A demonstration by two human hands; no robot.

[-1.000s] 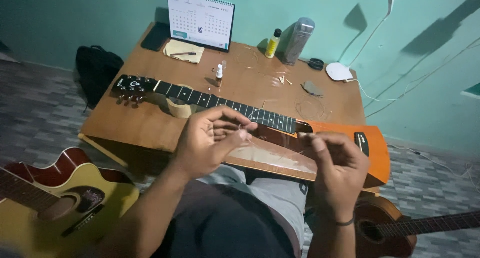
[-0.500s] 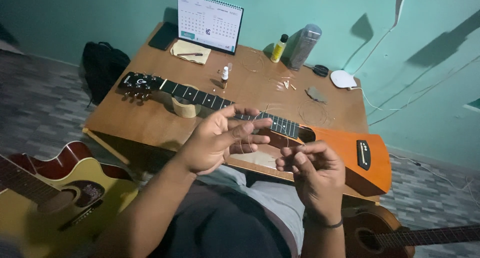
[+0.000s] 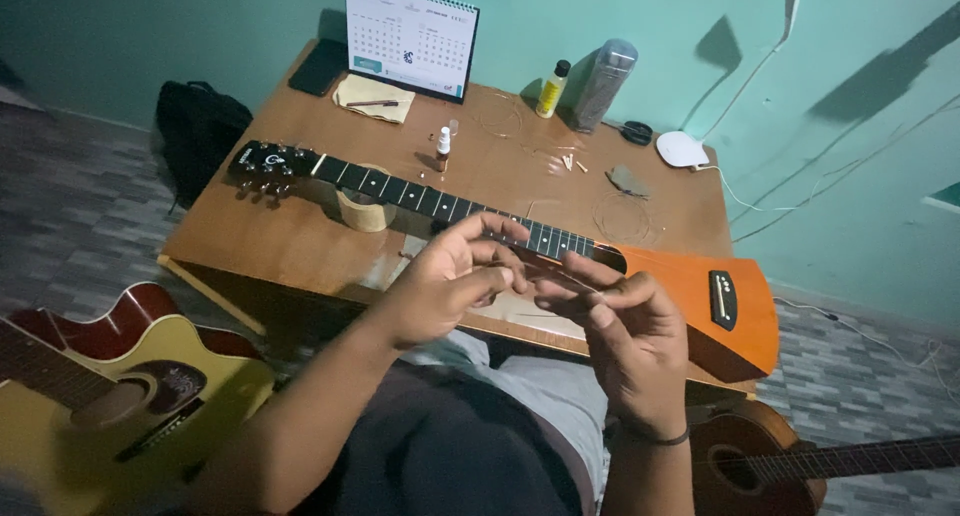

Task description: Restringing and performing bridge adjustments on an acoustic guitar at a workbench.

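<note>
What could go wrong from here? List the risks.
1. The left hand and right hand pinch what looks like a thin guitar string; it may slip or prick a fingertip.
2. The orange guitar rests its neck on a tape roll, its body at the table edge; a nudge could tip it.
3. The small dropper bottle by the neck could topple.

Guitar laid across the table, more guitars on the floor.
The guitar [image 3: 560, 241] lies across the table [image 3: 260, 236], its neck on a tape roll [image 3: 363, 212]; a calendar [image 3: 411, 36] stands behind, two guitars [image 3: 100, 386] flank below.

white desk calendar [image 3: 411, 38], yellow bottle [image 3: 550, 88]
</note>
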